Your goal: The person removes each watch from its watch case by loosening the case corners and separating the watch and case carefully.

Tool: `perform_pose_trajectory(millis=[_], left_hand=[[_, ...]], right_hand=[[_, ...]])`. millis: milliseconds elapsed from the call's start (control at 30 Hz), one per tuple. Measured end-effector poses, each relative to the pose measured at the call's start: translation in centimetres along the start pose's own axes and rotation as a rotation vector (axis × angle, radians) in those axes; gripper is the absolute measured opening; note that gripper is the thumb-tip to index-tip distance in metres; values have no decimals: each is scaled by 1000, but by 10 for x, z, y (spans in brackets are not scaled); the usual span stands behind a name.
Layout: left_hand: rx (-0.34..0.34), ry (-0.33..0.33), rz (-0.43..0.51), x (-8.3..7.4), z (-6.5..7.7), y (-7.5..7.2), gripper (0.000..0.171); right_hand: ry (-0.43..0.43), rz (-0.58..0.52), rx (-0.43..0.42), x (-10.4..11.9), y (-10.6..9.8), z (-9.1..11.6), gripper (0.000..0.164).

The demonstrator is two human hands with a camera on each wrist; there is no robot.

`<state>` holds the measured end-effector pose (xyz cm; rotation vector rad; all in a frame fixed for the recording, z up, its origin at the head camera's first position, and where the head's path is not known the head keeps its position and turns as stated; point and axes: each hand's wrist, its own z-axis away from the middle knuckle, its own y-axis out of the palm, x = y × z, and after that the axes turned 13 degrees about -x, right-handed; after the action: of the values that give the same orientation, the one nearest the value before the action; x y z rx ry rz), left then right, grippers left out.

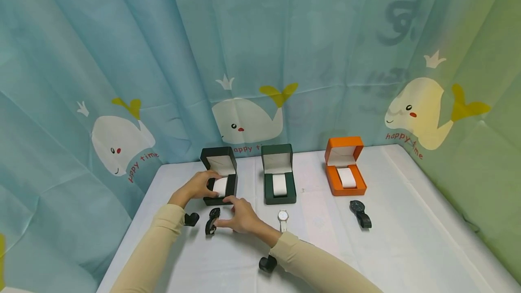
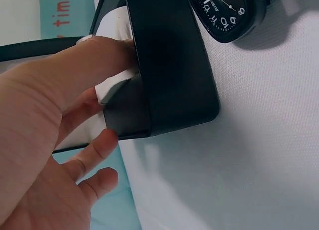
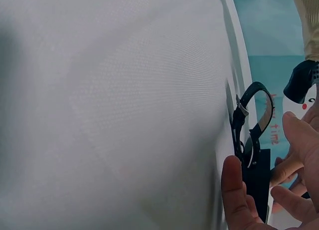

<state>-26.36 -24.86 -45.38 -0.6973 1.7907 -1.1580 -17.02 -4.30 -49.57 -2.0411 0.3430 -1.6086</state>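
Observation:
My left hand [image 1: 198,186] reaches into a black watch box [image 1: 231,189] with its lid up, at the left of the table. Thumb and fingers pinch the white cushion [image 1: 220,186] inside; in the left wrist view the thumb partly covers that cushion [image 2: 114,25]. My right hand [image 1: 244,217], thumb and fingers spread apart, is beside a black-strapped watch [image 1: 212,221] in front of the box. The right wrist view has the strap of this watch [image 3: 255,88] standing in a loop beyond the fingers. Whether the right thumb touches it I cannot tell.
A green watch box [image 1: 268,189] and an orange one [image 1: 333,180], both open with white cushions, stand along the back. A white watch [image 1: 283,216] lies before the green box, a black watch [image 1: 358,210] before the orange one. Behind hangs a whale-print curtain [image 1: 325,58].

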Motion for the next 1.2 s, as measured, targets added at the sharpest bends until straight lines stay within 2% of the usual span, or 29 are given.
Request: perform_pose_trajectory(millis=[400,633,1200], left_hand=[[7,-44,-1,-4,-4,3,54],[6,-28,-21,-4,-3,4,54],[-2,-34,-23,-2,-4,5,55]], right_hand=[[-3,6,-2,3,-7,-2,69],[-17,-21,9,2,-9,-3,71],[-40,29,-4,-2,-14,-7,70]])
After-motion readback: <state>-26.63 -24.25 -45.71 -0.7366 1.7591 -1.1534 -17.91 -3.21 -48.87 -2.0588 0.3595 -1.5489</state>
